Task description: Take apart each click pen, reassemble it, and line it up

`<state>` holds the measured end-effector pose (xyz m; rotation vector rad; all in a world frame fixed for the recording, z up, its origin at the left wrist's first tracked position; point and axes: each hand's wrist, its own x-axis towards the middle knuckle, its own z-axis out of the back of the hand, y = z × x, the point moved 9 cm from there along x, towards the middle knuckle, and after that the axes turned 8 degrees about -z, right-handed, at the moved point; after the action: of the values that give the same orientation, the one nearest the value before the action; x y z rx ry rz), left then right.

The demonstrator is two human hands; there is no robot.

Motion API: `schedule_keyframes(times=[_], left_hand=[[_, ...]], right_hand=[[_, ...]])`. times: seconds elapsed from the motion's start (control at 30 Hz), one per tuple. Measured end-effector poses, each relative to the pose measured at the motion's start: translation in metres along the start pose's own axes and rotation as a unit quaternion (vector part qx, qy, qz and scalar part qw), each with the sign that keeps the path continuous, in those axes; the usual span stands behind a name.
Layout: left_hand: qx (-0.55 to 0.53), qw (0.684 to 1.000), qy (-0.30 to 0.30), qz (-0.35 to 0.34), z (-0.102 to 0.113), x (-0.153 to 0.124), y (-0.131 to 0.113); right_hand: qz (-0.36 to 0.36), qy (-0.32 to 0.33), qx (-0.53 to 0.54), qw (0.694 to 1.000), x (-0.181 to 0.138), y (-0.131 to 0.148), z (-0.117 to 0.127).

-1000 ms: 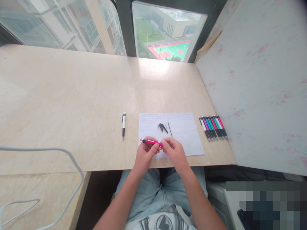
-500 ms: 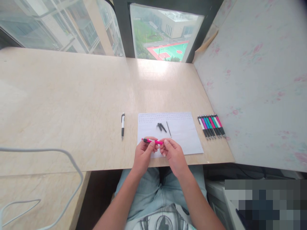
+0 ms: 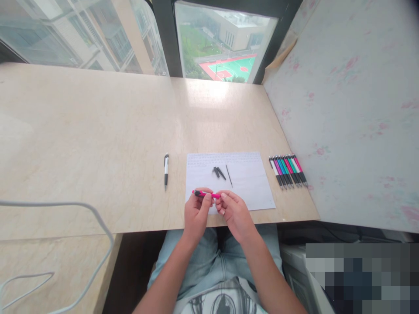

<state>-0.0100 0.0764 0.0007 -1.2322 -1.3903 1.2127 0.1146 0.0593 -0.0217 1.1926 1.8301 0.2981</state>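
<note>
My left hand (image 3: 195, 213) pinches a pink pen barrel (image 3: 204, 194) and holds it level above the near edge of a white sheet of paper (image 3: 248, 179). My right hand (image 3: 235, 211) is closed at the barrel's right end, its fingertips touching it. On the paper beyond my hands lie two small black pen parts (image 3: 218, 172) and a thin dark refill (image 3: 228, 175).
A white and black pen (image 3: 166, 170) lies on the beige table (image 3: 98, 131) to the left of the paper. A row of several coloured pens (image 3: 288, 170) sits at the right, against a pale panel (image 3: 353, 109). A white cable (image 3: 65, 244) loops at the lower left.
Both hands stay together on the pink barrel. The hands and barrel sit slightly lower and to the left in the picture, as does the whole scene.
</note>
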Motion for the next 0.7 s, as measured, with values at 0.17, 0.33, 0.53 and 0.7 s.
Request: schedule_keyframes(times=[0.17,0.33,0.53,0.7], left_hand=[[0.010,1.000,0.000,-0.011,-0.001,0.000,-0.010],[0.007,1.000,0.002,-0.009,-0.001,0.001,-0.011],[-0.050,0.998,-0.007,0.037,0.001,0.002,0.005],[-0.146,0.987,-0.026,0.064,0.002,0.005,0.016]], right_hand=[[-0.003,-0.004,-0.006,1.000,0.001,0.001,0.002],[-0.002,-0.001,-0.020,1.000,0.001,0.000,0.002],[0.005,-0.023,-0.080,0.996,-0.002,0.005,0.006],[0.026,-0.043,-0.192,0.980,-0.003,0.029,0.018]])
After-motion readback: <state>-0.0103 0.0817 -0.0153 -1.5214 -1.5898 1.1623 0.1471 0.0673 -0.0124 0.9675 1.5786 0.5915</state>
